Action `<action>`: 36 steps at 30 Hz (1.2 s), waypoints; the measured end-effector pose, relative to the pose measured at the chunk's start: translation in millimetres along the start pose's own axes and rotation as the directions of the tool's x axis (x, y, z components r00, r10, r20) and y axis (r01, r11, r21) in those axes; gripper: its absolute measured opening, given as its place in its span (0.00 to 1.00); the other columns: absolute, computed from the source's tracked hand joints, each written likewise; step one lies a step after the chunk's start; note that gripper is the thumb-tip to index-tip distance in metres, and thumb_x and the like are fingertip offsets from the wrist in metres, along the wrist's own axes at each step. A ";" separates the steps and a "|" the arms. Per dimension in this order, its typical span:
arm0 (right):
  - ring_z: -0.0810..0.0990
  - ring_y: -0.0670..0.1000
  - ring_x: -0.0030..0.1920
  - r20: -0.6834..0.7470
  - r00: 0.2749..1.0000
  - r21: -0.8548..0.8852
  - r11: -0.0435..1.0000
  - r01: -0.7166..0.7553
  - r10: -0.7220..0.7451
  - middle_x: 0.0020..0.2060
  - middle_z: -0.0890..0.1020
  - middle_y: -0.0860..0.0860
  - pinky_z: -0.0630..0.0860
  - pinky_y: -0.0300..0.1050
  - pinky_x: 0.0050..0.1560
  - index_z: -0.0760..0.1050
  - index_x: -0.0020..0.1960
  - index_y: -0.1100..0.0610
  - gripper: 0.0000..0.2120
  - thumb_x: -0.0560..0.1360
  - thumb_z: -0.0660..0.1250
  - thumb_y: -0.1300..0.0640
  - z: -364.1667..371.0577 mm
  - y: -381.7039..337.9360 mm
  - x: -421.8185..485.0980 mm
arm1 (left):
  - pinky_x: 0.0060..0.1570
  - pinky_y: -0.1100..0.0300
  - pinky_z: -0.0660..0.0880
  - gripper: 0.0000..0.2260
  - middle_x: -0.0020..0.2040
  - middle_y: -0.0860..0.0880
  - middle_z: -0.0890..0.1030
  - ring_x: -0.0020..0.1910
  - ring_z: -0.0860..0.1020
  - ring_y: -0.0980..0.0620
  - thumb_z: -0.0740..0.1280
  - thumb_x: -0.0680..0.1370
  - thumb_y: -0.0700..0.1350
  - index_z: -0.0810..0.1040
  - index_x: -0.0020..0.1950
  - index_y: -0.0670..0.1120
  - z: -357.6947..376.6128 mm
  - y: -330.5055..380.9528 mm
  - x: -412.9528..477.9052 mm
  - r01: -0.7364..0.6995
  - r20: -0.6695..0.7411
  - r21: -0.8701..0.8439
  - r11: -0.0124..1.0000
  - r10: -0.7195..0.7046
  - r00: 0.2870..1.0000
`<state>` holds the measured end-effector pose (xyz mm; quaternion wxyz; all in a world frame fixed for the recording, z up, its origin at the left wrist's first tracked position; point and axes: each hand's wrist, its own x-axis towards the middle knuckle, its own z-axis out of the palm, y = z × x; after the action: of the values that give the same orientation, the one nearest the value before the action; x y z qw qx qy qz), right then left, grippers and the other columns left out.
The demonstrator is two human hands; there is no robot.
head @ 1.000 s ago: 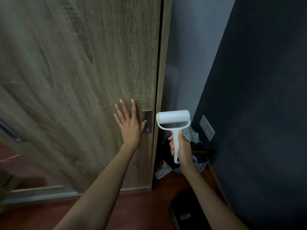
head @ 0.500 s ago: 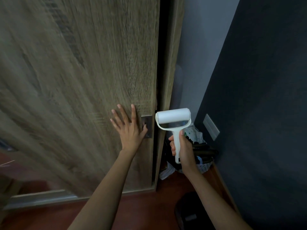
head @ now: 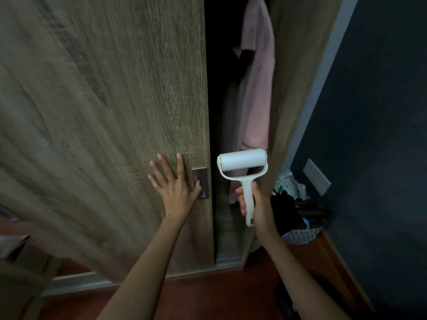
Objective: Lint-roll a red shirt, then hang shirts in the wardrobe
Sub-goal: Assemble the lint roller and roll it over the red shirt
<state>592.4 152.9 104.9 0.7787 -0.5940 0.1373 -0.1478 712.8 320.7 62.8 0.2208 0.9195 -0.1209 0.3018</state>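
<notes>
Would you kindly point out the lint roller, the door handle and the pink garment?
lint roller (head: pixel 242 161), head view, on the white roll.
door handle (head: pixel 204 178), head view, on its dark recessed plate.
pink garment (head: pixel 256 100), head view, on its hanging front.

wardrobe door (head: pixel 104 112) motion-blurred; pink garment (head: pixel 258 88) cut off at top.

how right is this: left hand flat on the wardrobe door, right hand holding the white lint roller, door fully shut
The door is not fully shut: the head view shows a gap at its right edge, a pink garment inside. The left hand is flat on it and the right hand holds the white lint roller.
</notes>
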 end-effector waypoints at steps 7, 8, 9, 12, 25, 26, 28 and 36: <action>0.70 0.45 0.28 0.100 0.995 0.083 0.996 -0.034 0.026 0.28 0.72 0.51 0.69 0.37 0.28 0.76 0.49 0.62 0.21 0.82 0.50 0.50 78.5 11.2 -3.0 | 0.68 0.27 0.51 0.49 0.78 0.36 0.42 0.76 0.43 0.32 0.67 0.71 0.61 0.35 0.79 0.54 -34.1 -80.5 6.0 0.006 0.009 0.028 1.000 -0.006 1.000; 0.70 0.45 0.28 0.119 0.993 0.100 0.995 -0.030 0.018 0.28 0.72 0.51 0.70 0.37 0.29 0.76 0.50 0.62 0.21 0.82 0.50 0.50 88.4 12.2 -4.0 | 0.67 0.27 0.51 0.49 0.78 0.36 0.42 0.76 0.43 0.32 0.66 0.71 0.61 0.35 0.79 0.54 -38.8 -91.6 6.5 0.006 0.009 0.035 0.999 -0.007 1.000; 0.71 0.45 0.28 0.136 0.991 0.126 0.992 -0.030 0.012 0.28 0.72 0.51 0.70 0.38 0.30 0.75 0.50 0.61 0.20 0.82 0.50 0.49 98.2 13.1 -5.2 | 0.67 0.27 0.52 0.49 0.78 0.35 0.43 0.76 0.43 0.32 0.66 0.71 0.61 0.35 0.79 0.54 -43.4 -102.0 6.7 0.009 0.012 0.041 0.999 -0.009 1.000; 0.69 0.46 0.26 0.176 0.984 0.217 0.974 -0.059 0.021 0.28 0.71 0.51 0.68 0.39 0.26 0.72 0.50 0.59 0.18 0.78 0.54 0.45 126.2 15.3 -8.2 | 0.67 0.27 0.52 0.49 0.77 0.35 0.43 0.76 0.44 0.32 0.65 0.71 0.62 0.35 0.79 0.53 -57.5 -130.5 7.8 0.020 0.020 0.062 0.998 -0.021 1.000; 0.61 0.45 0.17 0.428 0.899 0.217 0.954 -0.205 0.096 0.22 0.66 0.50 0.57 0.33 0.17 0.73 0.48 0.63 0.23 0.77 0.54 0.42 194.3 13.3 -2.8 | 0.67 0.28 0.59 0.44 0.79 0.35 0.44 0.77 0.45 0.31 0.58 0.72 0.66 0.39 0.80 0.54 -103.5 -223.6 11.5 0.063 0.046 0.125 0.990 -0.069 0.997; 0.61 0.45 0.17 0.436 0.894 0.221 0.951 -0.215 0.101 0.22 0.66 0.50 0.57 0.33 0.17 0.72 0.48 0.63 0.23 0.77 0.53 0.43 196.6 12.2 -1.9 | 0.67 0.28 0.60 0.44 0.79 0.36 0.44 0.77 0.45 0.32 0.58 0.72 0.66 0.39 0.80 0.54 -105.3 -228.5 11.5 0.067 0.046 0.125 0.990 -0.073 0.996; 0.61 0.44 0.16 0.457 0.883 0.232 0.945 -0.232 0.104 0.22 0.65 0.50 0.57 0.33 0.17 0.71 0.46 0.62 0.23 0.79 0.51 0.43 201.5 9.4 -0.8 | 0.67 0.28 0.60 0.44 0.79 0.38 0.41 0.77 0.42 0.34 0.58 0.72 0.67 0.38 0.80 0.54 -109.9 -240.0 10.8 0.073 0.047 0.129 0.989 -0.080 0.996; 0.61 0.45 0.16 0.505 0.857 0.245 0.935 -0.257 0.103 0.21 0.65 0.50 0.58 0.33 0.17 0.71 0.44 0.60 0.22 0.79 0.50 0.43 214.2 5.3 -3.8 | 0.67 0.31 0.62 0.45 0.78 0.43 0.32 0.77 0.42 0.33 0.57 0.73 0.68 0.35 0.79 0.54 -128.7 -272.2 11.5 0.087 0.058 0.160 0.983 -0.097 0.994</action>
<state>672.7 345.3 154.8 0.8803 -0.4694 -0.0308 0.0609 754.1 619.0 71.8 0.1574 0.9481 -0.0613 0.2695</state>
